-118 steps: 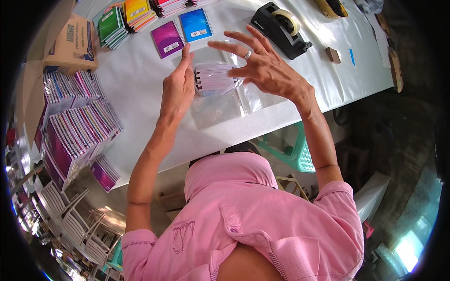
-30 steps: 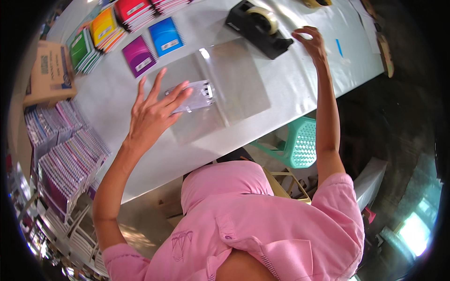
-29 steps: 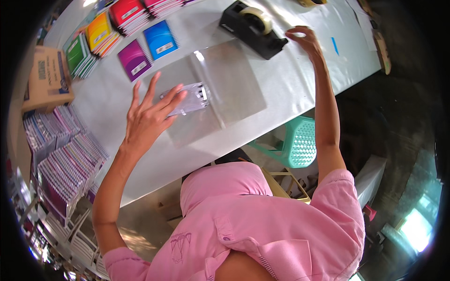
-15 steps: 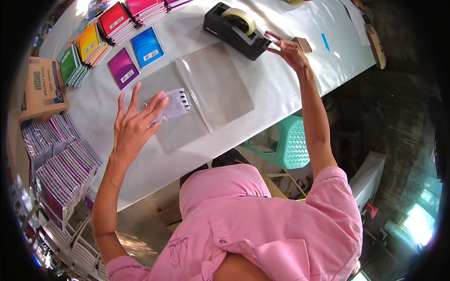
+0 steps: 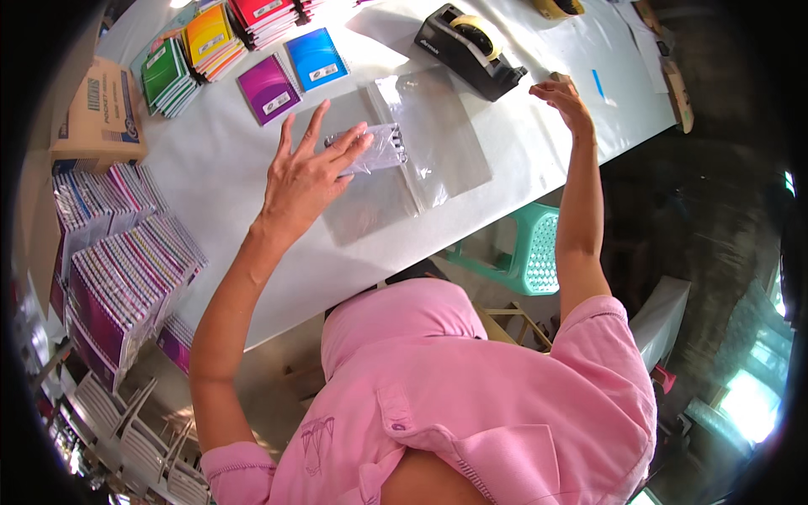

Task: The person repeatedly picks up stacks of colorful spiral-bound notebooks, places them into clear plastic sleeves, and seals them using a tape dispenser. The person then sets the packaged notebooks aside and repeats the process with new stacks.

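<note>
Spread wide, my left hand (image 5: 305, 178) over a pale plastic-wrapped rectangular bundle (image 5: 384, 146) on a clear plastic sheet (image 5: 448, 145), my right hand (image 5: 566, 105) bunched near the black tape dispenser (image 5: 473, 71), whether pinching, I can't tell.

Shows glossy clear plastic wrap (image 5: 384, 155) left of the plastic tape dispenser (image 5: 473, 72), matt cardboard box (image 5: 103, 119) farther left.

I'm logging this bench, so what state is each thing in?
Wrapped pack, covered; sealing unclear
Left hand, fingers spread, touching the pack
Right hand, fingers bent; grip unclear
Clear plastic sheets, spread under and beside the pack
Tape dispenser, upright, roll loaded
Purple notebook, closed, lying flat
Blue notebook, closed, lying flat
Left-side notebooks, standing, spines up
Green stool, upright, unoccupied
Cardboard box, standing; open or shut unclear
</note>
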Tool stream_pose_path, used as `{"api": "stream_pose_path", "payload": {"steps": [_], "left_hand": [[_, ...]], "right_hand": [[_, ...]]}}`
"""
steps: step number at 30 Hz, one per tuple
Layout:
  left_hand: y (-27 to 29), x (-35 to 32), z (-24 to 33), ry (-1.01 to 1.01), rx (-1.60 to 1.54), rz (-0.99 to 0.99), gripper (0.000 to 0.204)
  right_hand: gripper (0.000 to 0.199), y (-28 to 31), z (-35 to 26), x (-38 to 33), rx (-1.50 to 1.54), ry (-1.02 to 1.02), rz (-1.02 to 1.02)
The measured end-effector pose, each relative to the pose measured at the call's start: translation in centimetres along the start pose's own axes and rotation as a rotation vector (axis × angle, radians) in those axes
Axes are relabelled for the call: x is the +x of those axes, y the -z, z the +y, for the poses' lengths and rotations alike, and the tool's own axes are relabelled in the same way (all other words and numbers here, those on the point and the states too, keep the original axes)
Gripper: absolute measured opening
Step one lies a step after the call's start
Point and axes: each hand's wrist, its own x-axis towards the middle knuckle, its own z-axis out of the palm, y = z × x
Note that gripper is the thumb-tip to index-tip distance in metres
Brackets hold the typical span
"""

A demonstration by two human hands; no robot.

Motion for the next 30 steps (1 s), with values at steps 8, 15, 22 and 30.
{"api": "stream_pose_path", "payload": {"steps": [8,15,22,30], "left_hand": [[0.0,-0.5,-0.3,0.02,-0.047,-0.018,0.07],[0.4,-0.1,-0.1,0.01,-0.057,-0.04,0.071],[-0.6,-1.2,-0.5,0.04,-0.011,-0.033,0.072],[-0.8,-1.2,-0.1,0.038,-0.042,-0.017,0.072]], "right_hand": [[0.036,2.8,-3.2,1.1,0.084,-0.089,-0.15],[0.027,-1.8,1.8,2.1,-1.014,-0.031,0.515],[0.032,-14.2,-16.5,-14.6,0.649,0.004,-0.072],[0.037,-25.8,-20.7,-20.9,0.721,-0.383,0.062]]}}
